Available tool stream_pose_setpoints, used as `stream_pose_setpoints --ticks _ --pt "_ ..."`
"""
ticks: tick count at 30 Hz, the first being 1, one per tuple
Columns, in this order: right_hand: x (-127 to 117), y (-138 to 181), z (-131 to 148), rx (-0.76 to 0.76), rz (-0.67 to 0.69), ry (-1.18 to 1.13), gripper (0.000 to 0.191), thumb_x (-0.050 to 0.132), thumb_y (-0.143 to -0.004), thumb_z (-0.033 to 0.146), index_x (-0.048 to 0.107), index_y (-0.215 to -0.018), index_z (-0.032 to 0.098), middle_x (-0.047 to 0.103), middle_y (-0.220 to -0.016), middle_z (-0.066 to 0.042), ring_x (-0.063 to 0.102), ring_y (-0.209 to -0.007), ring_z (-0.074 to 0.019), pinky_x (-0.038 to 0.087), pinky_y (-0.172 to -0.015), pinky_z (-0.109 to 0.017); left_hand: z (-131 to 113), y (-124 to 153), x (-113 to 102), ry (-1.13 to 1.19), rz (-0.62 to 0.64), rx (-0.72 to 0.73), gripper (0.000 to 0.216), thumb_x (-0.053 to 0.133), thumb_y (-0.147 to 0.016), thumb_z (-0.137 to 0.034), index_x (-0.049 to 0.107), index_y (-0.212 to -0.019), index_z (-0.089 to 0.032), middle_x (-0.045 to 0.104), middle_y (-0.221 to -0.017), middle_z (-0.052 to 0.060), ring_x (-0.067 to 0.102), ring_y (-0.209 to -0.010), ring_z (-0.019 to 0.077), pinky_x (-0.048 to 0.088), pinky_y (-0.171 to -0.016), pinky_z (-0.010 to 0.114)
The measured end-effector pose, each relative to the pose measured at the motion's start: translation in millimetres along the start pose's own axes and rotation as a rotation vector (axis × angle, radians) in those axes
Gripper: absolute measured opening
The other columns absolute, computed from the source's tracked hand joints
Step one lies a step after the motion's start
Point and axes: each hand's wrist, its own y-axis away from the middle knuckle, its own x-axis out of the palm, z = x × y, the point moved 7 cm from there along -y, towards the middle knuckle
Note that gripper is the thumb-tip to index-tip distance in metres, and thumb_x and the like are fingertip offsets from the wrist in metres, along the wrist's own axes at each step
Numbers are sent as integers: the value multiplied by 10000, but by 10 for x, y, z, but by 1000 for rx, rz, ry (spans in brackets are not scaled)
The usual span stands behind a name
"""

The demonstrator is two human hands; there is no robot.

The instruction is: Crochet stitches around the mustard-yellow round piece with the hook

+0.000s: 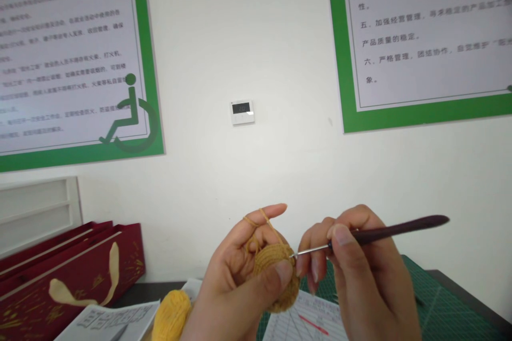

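My left hand (248,272) pinches a round piece of mustard-brown crochet work (276,298) between thumb and fingers. Yarn of the same colour (262,214) loops over its raised index finger and runs down to the upper edge of the piece. In my right hand (364,266) is a crochet hook (400,228) with a dark handle and thin metal shaft. The hook's tip meets the edge of the crochet piece beside my left thumb. Whether the tip sits inside a stitch is too small to tell.
A yellow yarn ball (172,315) lies left of my left hand. Printed sheets (308,319) and a green cutting mat (444,303) are on the table below. Dark red gift bags (80,282) stand at the left. Behind is a white wall with a thermostat (242,112) and green-framed posters (346,90).
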Motion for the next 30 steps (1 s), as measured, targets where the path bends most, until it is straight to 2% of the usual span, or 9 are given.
stream_pose_setpoints --ticks 7,15,23,27,30 --pt "12 8 -19 36 -73 2 236 491 -1052 347 515 -835 259 585 -600 45 603 -578 -154 465 -561 -300 -12 14 28 25 42 22 512 759 -823 -169 668 -1309 -302 552 -855 4 595 -787 208 416 -708 365" --pt "18 -15 -15 28 -28 2 236 490 -1056 342 515 -839 253 582 -607 43 603 -578 -145 465 -557 -299 -15 0 24 18 55 33 589 754 -829 -160 594 -1382 -285 564 -843 8 587 -779 217 390 -670 364" --pt "25 -35 -121 158 44 -91 276 471 -1065 363 488 -815 249 577 -595 49 554 -572 -123 436 -561 -267 -11 -12 69 114 145 59 844 769 -818 -98 382 -1526 -342 594 -806 -9 558 -656 155 345 -544 279" --pt "31 -47 -165 231 96 -125 294 495 -1053 382 487 -796 240 559 -569 58 522 -542 -111 419 -524 -241 -8 -18 80 118 194 55 984 782 -818 -116 235 -1582 -411 602 -809 -7 526 -626 144 349 -542 282" --pt "37 -44 -192 277 101 -155 302 517 -1041 395 487 -784 238 548 -560 63 514 -516 -107 421 -501 -233 -7 -22 87 123 221 60 1037 788 -820 -121 180 -1590 -459 602 -808 -11 497 -613 141 362 -556 296"
